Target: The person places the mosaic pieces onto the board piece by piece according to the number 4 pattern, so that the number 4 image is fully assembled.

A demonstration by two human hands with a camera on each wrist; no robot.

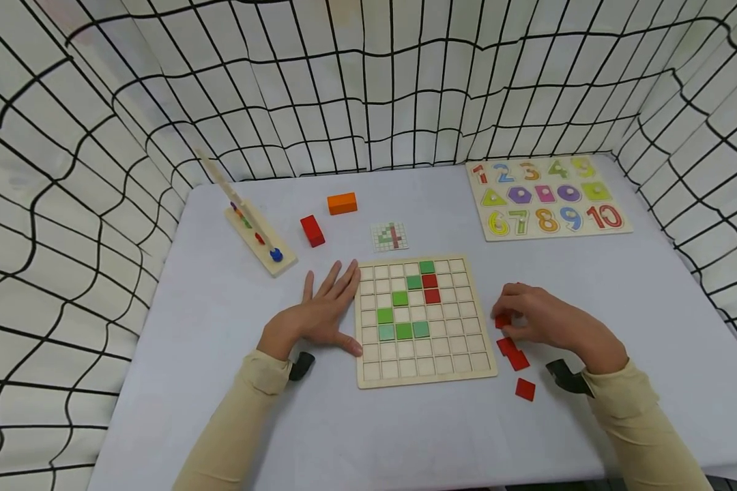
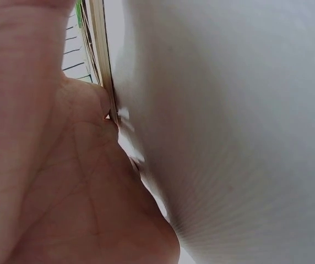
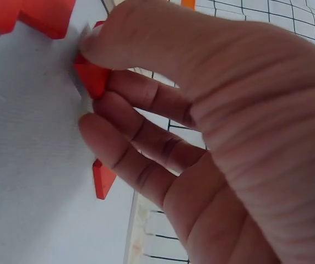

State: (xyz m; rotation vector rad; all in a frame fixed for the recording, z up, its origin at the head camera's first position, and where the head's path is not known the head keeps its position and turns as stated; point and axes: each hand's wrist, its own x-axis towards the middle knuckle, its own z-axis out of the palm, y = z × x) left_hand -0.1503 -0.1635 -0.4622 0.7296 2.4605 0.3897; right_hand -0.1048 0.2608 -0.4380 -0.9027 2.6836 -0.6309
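A wooden grid board (image 1: 477, 374) lies flat, with several green tiles (image 1: 400, 298) and two red tiles (image 1: 432, 296) in its squares. My left hand (image 1: 319, 319) rests at the board's left edge, fingers straight and thumb spread along it. Right of the board, my right hand (image 1: 543, 320) pinches a red square tile (image 3: 94, 80) between thumb and fingers, close to the tabletop. Nearer the front lie loose red tiles (image 1: 518, 359), two of them overlapping and another (image 1: 525, 389) apart. One more red tile (image 3: 103, 179) shows beyond the fingers in the right wrist view.
Behind the board lies a small pattern card (image 1: 389, 236). Red (image 1: 312, 231) and orange (image 1: 342, 203) blocks stand to its left, near a wooden stand with coloured pieces (image 1: 261, 239). A number and shape puzzle (image 1: 555, 233) occupies the back right. Black netting (image 1: 368, 102) surrounds the table.
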